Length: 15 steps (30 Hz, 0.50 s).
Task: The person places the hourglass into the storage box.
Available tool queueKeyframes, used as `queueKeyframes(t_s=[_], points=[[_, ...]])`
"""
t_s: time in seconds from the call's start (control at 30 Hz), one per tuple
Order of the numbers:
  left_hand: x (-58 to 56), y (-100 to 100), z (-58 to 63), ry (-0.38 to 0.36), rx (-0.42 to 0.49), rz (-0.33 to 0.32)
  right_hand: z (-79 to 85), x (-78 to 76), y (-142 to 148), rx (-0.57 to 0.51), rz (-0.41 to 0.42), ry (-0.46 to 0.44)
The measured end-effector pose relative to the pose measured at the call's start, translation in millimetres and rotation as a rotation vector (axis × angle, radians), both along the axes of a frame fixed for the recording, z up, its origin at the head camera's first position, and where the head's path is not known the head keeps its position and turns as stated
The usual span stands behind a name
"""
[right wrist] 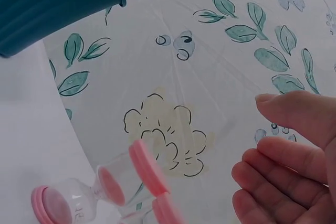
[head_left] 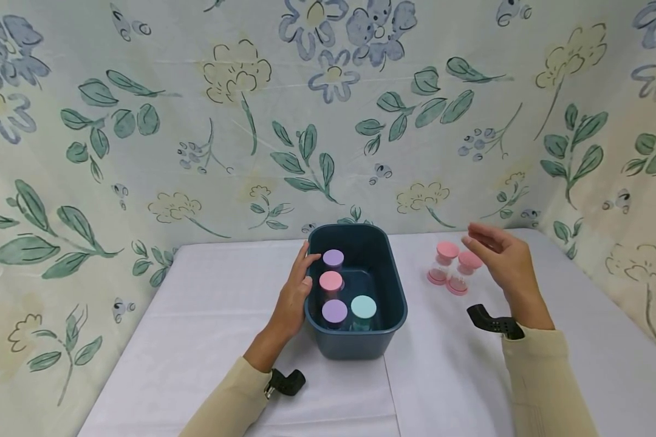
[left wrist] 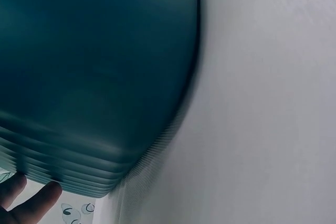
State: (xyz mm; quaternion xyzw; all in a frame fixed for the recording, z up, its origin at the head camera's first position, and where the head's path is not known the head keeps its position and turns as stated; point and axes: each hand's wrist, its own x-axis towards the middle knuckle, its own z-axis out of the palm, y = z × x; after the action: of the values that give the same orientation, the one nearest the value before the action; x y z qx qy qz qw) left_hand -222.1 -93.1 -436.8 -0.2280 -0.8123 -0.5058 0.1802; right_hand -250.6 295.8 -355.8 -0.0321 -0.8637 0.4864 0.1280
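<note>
My left hand (head_left: 293,297) holds the left wall of a dark teal bin (head_left: 355,347), with some fingers along the outside and a fingertip over the rim. In the left wrist view two fingertips (left wrist: 50,192) touch its ribbed outer wall. Inside the bin stand sand timers with purple (head_left: 334,311), pink (head_left: 330,281) and mint (head_left: 363,307) caps. Right of the bin, two pink-capped sand timers (head_left: 447,250) stand side by side. Just right of them my right hand (head_left: 505,261) hovers, holding nothing, its fingers loosely bent; in the right wrist view its palm (right wrist: 294,177) faces the timers.
A white cloth covers the table (head_left: 213,328). Behind it hangs a floral curtain (head_left: 284,121), which also runs along the right side. Each wrist wears a black strap mount (head_left: 494,320).
</note>
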Motion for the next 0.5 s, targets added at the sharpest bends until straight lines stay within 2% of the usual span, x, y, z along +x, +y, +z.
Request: queueKeyframes(t_s=[0.5], points=[[-0.2,-1,1.0,0.002,0.002,-0.005,-16.3,-8.4,10,0.025,-0.017,-0.043]])
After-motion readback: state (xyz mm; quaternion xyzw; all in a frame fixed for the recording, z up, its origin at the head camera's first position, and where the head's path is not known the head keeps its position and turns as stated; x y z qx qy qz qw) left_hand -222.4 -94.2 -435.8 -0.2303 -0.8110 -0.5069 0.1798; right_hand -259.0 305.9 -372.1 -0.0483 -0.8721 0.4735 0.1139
